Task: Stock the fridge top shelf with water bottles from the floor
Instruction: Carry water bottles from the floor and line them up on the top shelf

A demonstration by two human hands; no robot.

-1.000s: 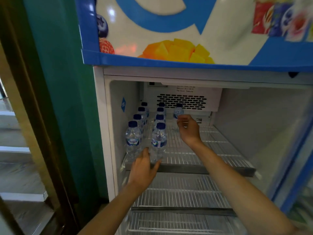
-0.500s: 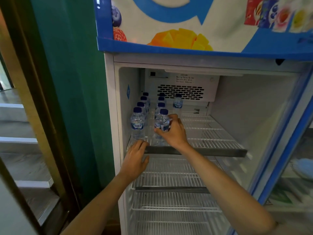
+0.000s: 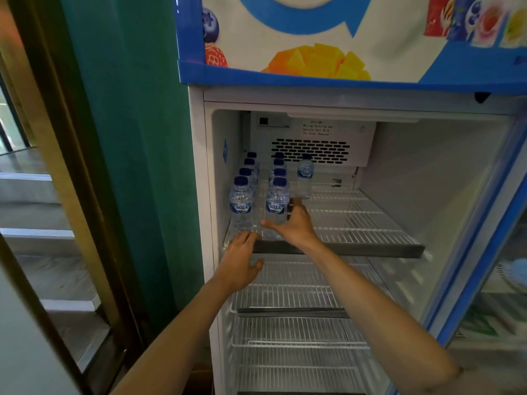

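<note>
The fridge's top wire shelf (image 3: 359,223) holds small clear water bottles with blue caps. Several stand in a row by the left wall, the front one (image 3: 241,205) nearest me. A second row of several stands beside it. A single bottle (image 3: 305,178) stands alone at the back, starting a third row. My right hand (image 3: 295,226) cups the front bottle of the second row (image 3: 277,202), thumb across its base and fingers curled at its right side. My left hand (image 3: 241,260) rests with relaxed fingers on the shelf's front rail, just below the left front bottle.
The right half of the top shelf is bare wire. Lower wire shelves (image 3: 291,297) sit below. The open glass door (image 3: 484,252) stands at the right. A green wall (image 3: 128,138) and a brown door frame (image 3: 71,166) are to the left.
My right hand has let go of the single bottle at the back and come forward to the front bottle of the second row. My left hand has stayed at the shelf's front edge.
</note>
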